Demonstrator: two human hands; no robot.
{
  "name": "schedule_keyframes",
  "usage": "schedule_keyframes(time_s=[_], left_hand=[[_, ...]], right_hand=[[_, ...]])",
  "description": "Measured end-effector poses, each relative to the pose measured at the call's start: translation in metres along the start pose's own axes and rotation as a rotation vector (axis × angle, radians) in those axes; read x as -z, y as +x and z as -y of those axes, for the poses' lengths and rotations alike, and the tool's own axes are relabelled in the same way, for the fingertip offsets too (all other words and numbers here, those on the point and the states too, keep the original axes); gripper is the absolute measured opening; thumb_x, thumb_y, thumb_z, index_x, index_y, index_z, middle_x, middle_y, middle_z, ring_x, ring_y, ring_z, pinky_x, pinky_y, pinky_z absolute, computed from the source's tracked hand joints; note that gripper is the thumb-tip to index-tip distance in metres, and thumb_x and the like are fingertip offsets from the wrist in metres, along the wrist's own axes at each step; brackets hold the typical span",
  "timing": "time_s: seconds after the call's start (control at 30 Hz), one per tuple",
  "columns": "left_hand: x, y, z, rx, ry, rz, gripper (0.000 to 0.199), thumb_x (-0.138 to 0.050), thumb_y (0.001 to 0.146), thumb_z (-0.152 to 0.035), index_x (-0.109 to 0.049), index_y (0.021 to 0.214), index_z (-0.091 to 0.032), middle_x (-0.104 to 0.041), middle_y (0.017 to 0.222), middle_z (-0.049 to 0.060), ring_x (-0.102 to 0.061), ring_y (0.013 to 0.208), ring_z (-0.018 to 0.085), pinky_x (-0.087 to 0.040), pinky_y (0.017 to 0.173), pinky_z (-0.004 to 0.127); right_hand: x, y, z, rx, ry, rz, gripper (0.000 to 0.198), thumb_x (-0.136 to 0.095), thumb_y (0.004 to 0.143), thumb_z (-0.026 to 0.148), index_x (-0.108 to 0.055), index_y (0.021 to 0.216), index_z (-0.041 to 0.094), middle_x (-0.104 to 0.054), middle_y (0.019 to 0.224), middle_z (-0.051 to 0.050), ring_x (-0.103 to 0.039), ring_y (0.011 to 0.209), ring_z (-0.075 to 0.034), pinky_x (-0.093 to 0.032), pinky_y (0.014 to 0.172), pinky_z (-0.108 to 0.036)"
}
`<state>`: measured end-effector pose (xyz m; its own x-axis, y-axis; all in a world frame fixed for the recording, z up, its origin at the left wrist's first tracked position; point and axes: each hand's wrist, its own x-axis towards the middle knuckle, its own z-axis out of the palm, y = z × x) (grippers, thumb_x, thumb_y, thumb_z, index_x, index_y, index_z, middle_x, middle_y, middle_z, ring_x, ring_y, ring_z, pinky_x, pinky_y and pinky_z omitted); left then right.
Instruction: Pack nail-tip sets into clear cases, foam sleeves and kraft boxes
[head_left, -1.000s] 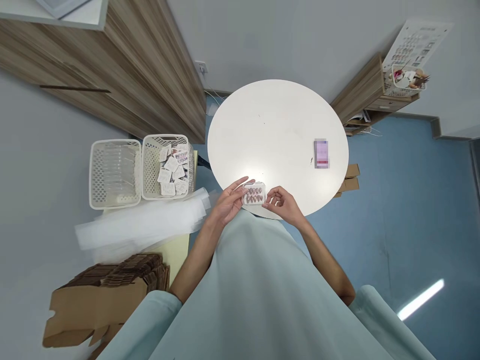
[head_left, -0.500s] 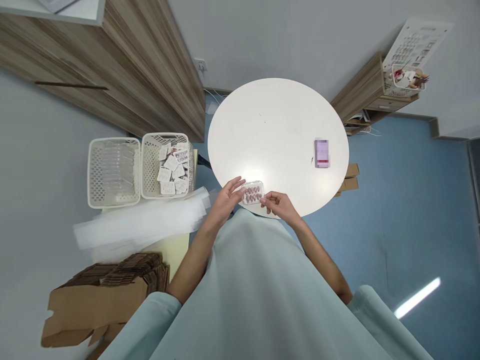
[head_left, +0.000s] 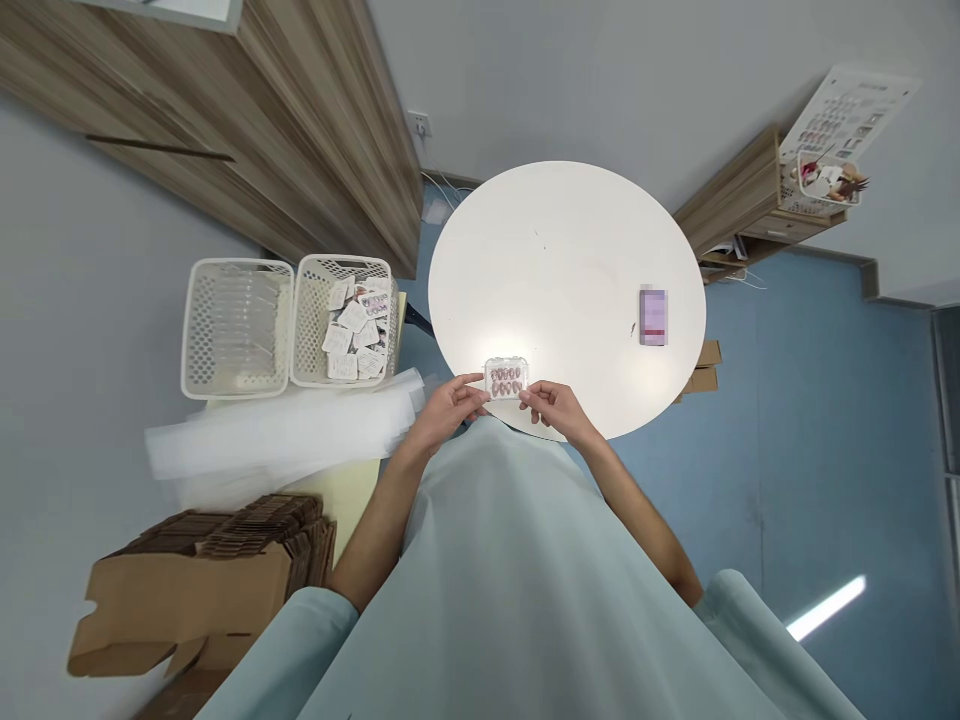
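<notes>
A small clear plastic box (head_left: 506, 378) holds two rows of dark pink, oval, nail-like pieces, which look like press-on nails. It is at the near edge of the white round table (head_left: 562, 240), its face turned up. My left hand (head_left: 448, 408) grips the box's left edge, thumb at the lower corner and index finger stretched along the side. At the lower right corner, my right hand (head_left: 556, 408) pinches the box between thumb and fingers. The fingers underneath are partly hidden.
A purple package (head_left: 653, 317), blurred, lies at the table's right. To the left stand a white basket of clear plastic boxes (head_left: 196, 330), another basket of small cards (head_left: 304, 330), translucent sheets (head_left: 285, 435) and flat brown cartons (head_left: 187, 600). A wooden shelf (head_left: 739, 195) stands far right.
My left hand's fingers have come off the top of the box and moved down to its left edge. The box sits straighter. The whole view has shifted slightly.
</notes>
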<state>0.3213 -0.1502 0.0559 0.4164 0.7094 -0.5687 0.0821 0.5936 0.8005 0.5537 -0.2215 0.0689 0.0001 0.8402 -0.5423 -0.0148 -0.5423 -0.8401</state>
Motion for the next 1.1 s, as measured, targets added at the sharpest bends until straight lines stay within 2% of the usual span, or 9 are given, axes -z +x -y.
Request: schedule_keyframes(time_s=[0.2,0.33,0.47,0.57,0.73,0.93,1.1], left_hand=[[0.018,0.018,0.017,-0.026,0.005,-0.080,0.051,-0.090,0.076,-0.036,-0.074,0.122,-0.020,-0.077,0.089,0.005,-0.071,0.073,0.020,-0.056,0.072,0.031],[0.030,0.044,0.039,-0.003,0.024,-0.169,0.040,-0.089,0.077,-0.029,-0.075,0.113,-0.018,-0.076,0.084,0.005,-0.068,0.065,0.019,-0.055,0.073,0.033],[0.039,0.073,0.059,0.081,0.217,-0.252,0.032,-0.080,0.083,-0.024,-0.074,0.114,-0.015,-0.074,0.077,0.004,-0.068,0.065,0.019,-0.056,0.071,0.031],[0.043,0.088,0.069,0.179,0.361,-0.274,0.033,-0.070,0.090,-0.024,-0.072,0.121,-0.013,-0.073,0.074,0.004,-0.071,0.070,0.020,-0.058,0.072,0.030],[0.045,0.097,0.079,0.179,0.528,-0.302,0.030,-0.066,0.093,-0.026,-0.073,0.120,-0.015,-0.079,0.090,0.007,-0.075,0.076,0.020,-0.057,0.077,0.030],[0.041,0.091,0.080,0.101,0.709,-0.291,0.033,-0.063,0.095,-0.031,-0.073,0.124,-0.017,-0.081,0.096,0.008,-0.076,0.091,0.026,-0.055,0.085,0.034],[0.050,0.065,0.076,0.049,0.694,-0.318,0.033,-0.065,0.094,-0.034,-0.074,0.124,-0.021,-0.081,0.111,0.009,-0.074,0.103,0.030,-0.054,0.090,0.036]], right_hand=[[-0.010,0.031,-0.016,-0.020,-0.063,0.033,0.047,-0.074,0.086,0.065,-0.073,0.093,0.019,-0.079,0.097,-0.007,-0.060,0.062,-0.011,-0.040,0.051,-0.024],[-0.019,0.069,-0.039,-0.056,-0.132,0.077,0.035,-0.071,0.092,0.053,-0.074,0.092,0.018,-0.080,0.103,-0.008,-0.062,0.063,-0.010,-0.042,0.053,-0.022],[-0.032,0.106,-0.059,-0.150,-0.276,0.045,0.022,-0.066,0.097,0.034,-0.074,0.086,0.017,-0.081,0.102,-0.007,-0.064,0.059,-0.008,-0.045,0.056,-0.022],[-0.042,0.123,-0.068,-0.211,-0.412,-0.004,0.024,-0.061,0.101,0.025,-0.074,0.082,0.017,-0.082,0.094,-0.004,-0.066,0.058,-0.008,-0.049,0.062,-0.021],[-0.050,0.128,-0.075,-0.234,-0.499,-0.031,0.034,-0.060,0.102,0.028,-0.073,0.073,0.018,-0.077,0.070,-0.003,-0.069,0.060,-0.013,-0.051,0.069,-0.022],[-0.048,0.123,-0.074,-0.247,-0.581,-0.068,0.035,-0.061,0.103,0.034,-0.071,0.072,0.020,-0.077,0.072,-0.003,-0.072,0.067,-0.015,-0.050,0.070,-0.024],[-0.051,0.113,-0.060,-0.206,-0.694,-0.105,0.037,-0.061,0.102,0.041,-0.066,0.072,0.021,-0.077,0.076,-0.004,-0.070,0.069,-0.017,-0.048,0.069,-0.026]])
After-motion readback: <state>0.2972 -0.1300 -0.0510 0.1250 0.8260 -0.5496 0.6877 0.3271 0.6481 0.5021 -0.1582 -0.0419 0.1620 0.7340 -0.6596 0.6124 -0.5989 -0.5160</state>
